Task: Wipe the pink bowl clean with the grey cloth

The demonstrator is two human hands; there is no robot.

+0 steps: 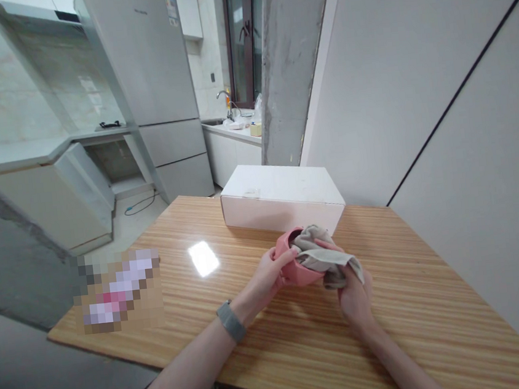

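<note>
Pink rounded cup (295, 271), held tipped just above the striped wooden bench (256, 337): the left hand (270, 274) clamps its side, and the right hand (354, 296) grips a crumpled beige cloth (314, 252) pushed into its mouth. A white cardboard box (282, 195) stands just behind. A hard twist could probably slip the cup free.

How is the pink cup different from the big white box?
The pink cup is round and small; the white box is rectangular and much bigger. The cup is held in the left hand with a beige cloth in it; the box lies closed and untouched on the table. Both are plain, one colour each.
</note>
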